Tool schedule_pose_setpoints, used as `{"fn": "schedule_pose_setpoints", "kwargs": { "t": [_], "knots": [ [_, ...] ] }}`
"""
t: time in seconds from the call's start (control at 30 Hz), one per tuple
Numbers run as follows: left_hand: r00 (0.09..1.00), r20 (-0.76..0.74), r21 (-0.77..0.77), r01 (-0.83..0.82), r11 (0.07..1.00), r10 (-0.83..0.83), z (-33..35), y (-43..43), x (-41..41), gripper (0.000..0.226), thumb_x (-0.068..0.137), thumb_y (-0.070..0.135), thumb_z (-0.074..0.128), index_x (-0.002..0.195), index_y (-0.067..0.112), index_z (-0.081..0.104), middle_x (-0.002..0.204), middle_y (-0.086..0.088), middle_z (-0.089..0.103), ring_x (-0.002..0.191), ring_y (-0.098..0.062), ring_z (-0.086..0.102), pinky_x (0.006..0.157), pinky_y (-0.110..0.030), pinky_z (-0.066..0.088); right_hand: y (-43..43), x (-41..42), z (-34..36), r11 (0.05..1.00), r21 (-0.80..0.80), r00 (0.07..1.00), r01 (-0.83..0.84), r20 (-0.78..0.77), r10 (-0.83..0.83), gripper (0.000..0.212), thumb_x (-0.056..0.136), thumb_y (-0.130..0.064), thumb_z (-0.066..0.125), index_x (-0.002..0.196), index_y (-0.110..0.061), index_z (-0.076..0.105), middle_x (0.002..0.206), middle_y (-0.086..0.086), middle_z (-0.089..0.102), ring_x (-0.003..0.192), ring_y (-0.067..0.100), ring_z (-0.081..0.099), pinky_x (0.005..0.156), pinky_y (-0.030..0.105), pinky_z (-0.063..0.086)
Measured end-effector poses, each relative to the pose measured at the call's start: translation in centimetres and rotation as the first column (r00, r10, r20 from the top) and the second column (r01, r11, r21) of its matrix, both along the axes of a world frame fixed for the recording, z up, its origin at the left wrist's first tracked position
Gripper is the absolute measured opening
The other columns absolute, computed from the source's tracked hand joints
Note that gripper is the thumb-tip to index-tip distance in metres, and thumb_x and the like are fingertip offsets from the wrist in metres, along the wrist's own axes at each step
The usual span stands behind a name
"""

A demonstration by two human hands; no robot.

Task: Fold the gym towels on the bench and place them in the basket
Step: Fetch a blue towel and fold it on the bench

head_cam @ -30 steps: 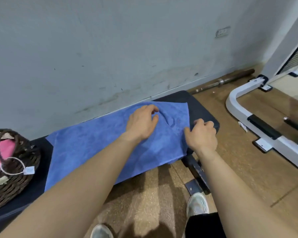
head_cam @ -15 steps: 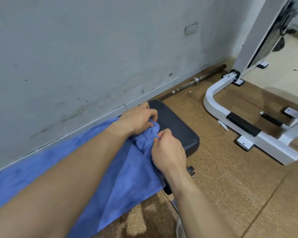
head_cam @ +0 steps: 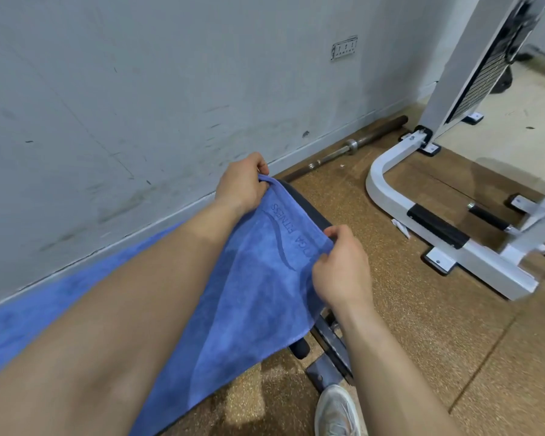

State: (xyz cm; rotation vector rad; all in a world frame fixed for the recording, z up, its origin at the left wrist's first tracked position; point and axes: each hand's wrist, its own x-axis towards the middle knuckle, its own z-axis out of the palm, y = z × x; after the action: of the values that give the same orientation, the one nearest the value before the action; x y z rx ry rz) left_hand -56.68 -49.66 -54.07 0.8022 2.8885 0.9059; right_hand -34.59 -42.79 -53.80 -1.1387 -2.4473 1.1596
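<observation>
A blue gym towel (head_cam: 258,284) with embossed lettering lies along the black bench (head_cam: 309,206) and hangs over its near side. My left hand (head_cam: 243,184) pinches the towel's far right corner, close to the wall. My right hand (head_cam: 340,265) pinches the near right corner, and the short edge is stretched taut and lifted between the two hands. My left forearm covers much of the towel's middle. The basket is out of view.
A grey wall (head_cam: 139,105) runs just behind the bench. A steel barbell bar (head_cam: 350,146) lies on the cork floor along the wall. A white machine frame (head_cam: 447,243) stands to the right. My shoe (head_cam: 337,410) is by the bench's foot bracket (head_cam: 328,366).
Both hands went from pressing and bunching the towel's right end to pinching its two corners and lifting the edge taut. The view swung right, so the basket left the frame.
</observation>
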Motion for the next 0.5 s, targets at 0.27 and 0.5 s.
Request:
{"fn": "schedule_pose_setpoints", "kwargs": {
  "t": [0.27,0.5],
  "knots": [
    [0.995,0.078,0.021,0.059,0.998,-0.060,-1.0,-0.5,1.0,0.055,0.091,0.012,0.053,0.145,0.020,0.043,0.146,-0.007,0.046,0.125,-0.026,0.054,0.108,-0.040,0.041,0.3,-0.3,-0.1,0.967,0.254,0.994,-0.020,0.105,-0.008,0.063,0.089,-0.012,0.054,0.149,-0.021,0.037,0.144,0.007,0.041,0.132,0.031,0.038,0.111,0.044,0.031],
    [0.996,0.081,0.089,-0.051,0.995,0.043,-0.6,-13.7,9.4,0.040,0.088,0.008,0.062,0.128,0.014,0.061,0.130,-0.003,0.062,0.111,-0.019,0.061,0.097,-0.022,0.040,-7.1,-1.5,1.5,0.896,0.255,0.928,-0.363,0.187,0.323,0.054,0.094,-0.029,0.053,0.146,-0.022,0.041,0.149,0.005,0.038,0.134,0.031,0.034,0.107,0.043,0.032]
  ]
}}
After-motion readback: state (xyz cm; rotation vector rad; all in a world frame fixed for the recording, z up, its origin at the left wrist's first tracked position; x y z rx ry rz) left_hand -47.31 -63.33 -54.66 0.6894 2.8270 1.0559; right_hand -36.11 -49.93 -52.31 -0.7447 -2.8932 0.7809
